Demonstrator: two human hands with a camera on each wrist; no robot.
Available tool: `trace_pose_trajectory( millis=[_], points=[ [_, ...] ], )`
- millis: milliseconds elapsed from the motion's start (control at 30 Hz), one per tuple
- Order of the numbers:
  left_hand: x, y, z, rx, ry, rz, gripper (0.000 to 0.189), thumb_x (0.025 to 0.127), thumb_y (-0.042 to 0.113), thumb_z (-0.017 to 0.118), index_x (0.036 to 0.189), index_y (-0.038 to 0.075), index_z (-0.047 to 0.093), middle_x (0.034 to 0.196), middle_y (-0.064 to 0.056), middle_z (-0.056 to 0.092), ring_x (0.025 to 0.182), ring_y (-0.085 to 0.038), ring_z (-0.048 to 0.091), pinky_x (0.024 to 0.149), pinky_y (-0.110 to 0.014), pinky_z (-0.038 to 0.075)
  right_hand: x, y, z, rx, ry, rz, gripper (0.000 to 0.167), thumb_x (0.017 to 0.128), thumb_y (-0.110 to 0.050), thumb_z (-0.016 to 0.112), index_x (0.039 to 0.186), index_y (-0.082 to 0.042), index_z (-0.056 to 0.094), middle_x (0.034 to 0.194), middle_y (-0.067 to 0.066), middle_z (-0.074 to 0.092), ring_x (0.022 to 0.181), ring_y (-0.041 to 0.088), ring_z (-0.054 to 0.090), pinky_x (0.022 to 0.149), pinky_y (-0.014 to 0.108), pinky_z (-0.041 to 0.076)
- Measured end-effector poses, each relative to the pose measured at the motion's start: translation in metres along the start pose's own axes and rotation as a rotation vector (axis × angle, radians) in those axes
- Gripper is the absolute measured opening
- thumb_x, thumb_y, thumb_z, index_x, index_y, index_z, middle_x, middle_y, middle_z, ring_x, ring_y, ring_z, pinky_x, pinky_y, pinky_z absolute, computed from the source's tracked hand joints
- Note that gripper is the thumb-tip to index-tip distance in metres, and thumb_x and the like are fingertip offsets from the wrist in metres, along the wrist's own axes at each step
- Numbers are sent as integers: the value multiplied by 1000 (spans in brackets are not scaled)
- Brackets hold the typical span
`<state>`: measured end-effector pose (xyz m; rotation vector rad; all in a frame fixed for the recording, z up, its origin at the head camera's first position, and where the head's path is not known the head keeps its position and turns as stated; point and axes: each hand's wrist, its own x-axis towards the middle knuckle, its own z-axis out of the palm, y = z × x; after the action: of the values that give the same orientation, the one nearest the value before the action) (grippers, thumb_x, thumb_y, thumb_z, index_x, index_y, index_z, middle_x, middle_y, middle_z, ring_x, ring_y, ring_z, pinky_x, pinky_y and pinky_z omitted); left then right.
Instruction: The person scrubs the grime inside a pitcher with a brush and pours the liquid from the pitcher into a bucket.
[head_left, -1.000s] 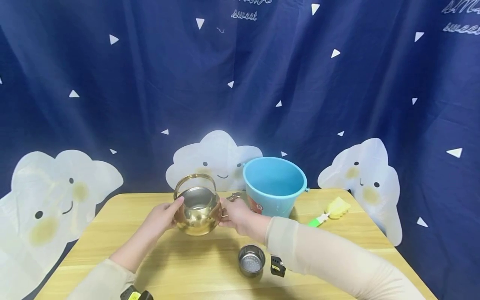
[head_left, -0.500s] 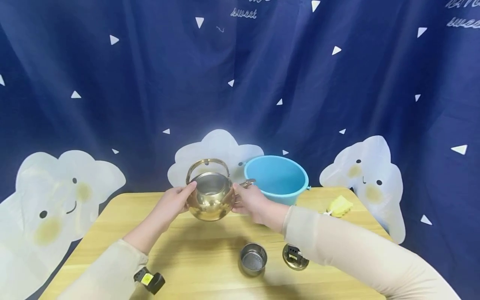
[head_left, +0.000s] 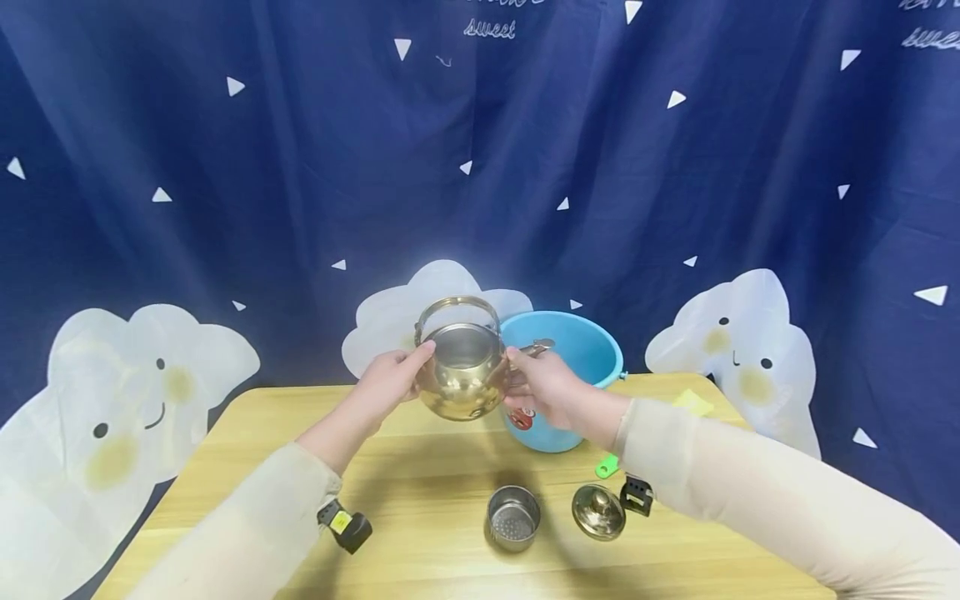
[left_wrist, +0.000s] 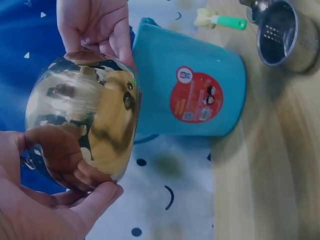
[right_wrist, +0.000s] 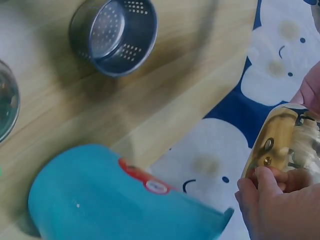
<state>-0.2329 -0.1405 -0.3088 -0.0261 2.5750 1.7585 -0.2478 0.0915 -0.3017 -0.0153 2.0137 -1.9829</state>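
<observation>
A shiny gold teapot (head_left: pixel 459 387) is held off the table in both hands, its round mouth uncovered and its arched handle upright. My left hand (head_left: pixel 386 382) grips its left side, thumb near the rim. Around the base of the spout (head_left: pixel 542 344) on the right side, my right hand (head_left: pixel 553 390) holds on. The spout reaches over the rim of a blue bucket (head_left: pixel 551 437), which stands on the table behind my right hand. The left wrist view shows the polished belly of the teapot (left_wrist: pixel 82 120) between both hands.
A perforated metal strainer (head_left: pixel 513 518) stands on the wooden table (head_left: pixel 420 533) in front. Right of it lies the gold lid (head_left: pixel 598 512), knob up. A brush with a green handle (head_left: pixel 606 467) and yellow head (head_left: pixel 693 403) is partly behind my right arm.
Both hands have lifted the teapot and carried it to the right, bringing its spout over the bucket's rim. The lid has come into full view as my right arm moved away.
</observation>
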Motion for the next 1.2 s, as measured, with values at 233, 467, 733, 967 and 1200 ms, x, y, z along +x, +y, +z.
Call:
trace_pose_trajectory(
  millis=[233, 467, 733, 967, 1200],
  points=[
    [13, 19, 12, -20, 8, 27, 48, 99, 54, 53, 91, 7, 62, 71, 2, 51, 81, -16, 55, 91, -36, 52, -2, -15, -18, 13, 31, 0, 34, 109, -26, 41, 123, 3, 54, 103, 13, 61, 94, 23, 64, 95, 40, 55],
    [29, 38, 27, -99, -9, 20, 49, 99, 49, 55, 102, 1, 66, 113, -12, 61, 108, -25, 60, 101, -41, 51, 1, -28, -35, 30, 53, -12, 27, 110, -25, 39, 117, -4, 53, 103, 12, 60, 93, 22, 64, 104, 45, 49],
    [45, 52, 41, -76, -17, 29, 65, 98, 53, 56, 137, 0, 55, 137, -18, 58, 121, -33, 59, 105, -41, 48, 5, -41, -51, 91, 102, -5, 23, 110, -26, 37, 118, -7, 48, 107, 12, 58, 94, 20, 62, 108, 46, 44],
    [56, 55, 56, -80, -26, 77, 62, 99, 54, 54, 133, 3, 60, 132, -15, 62, 119, -31, 61, 109, -43, 44, 7, -46, -62, 153, 136, -9, 19, 110, -25, 37, 112, -9, 47, 102, 7, 57, 97, 20, 60, 108, 43, 43],
    [64, 55, 69, -86, -27, 119, 65, 100, 54, 50, 142, 5, 53, 137, -15, 60, 120, -31, 61, 109, -43, 43, 8, -49, -71, 185, 145, -23, 19, 110, -26, 35, 107, -10, 46, 97, 4, 56, 90, 16, 60, 107, 40, 43]
  ],
)
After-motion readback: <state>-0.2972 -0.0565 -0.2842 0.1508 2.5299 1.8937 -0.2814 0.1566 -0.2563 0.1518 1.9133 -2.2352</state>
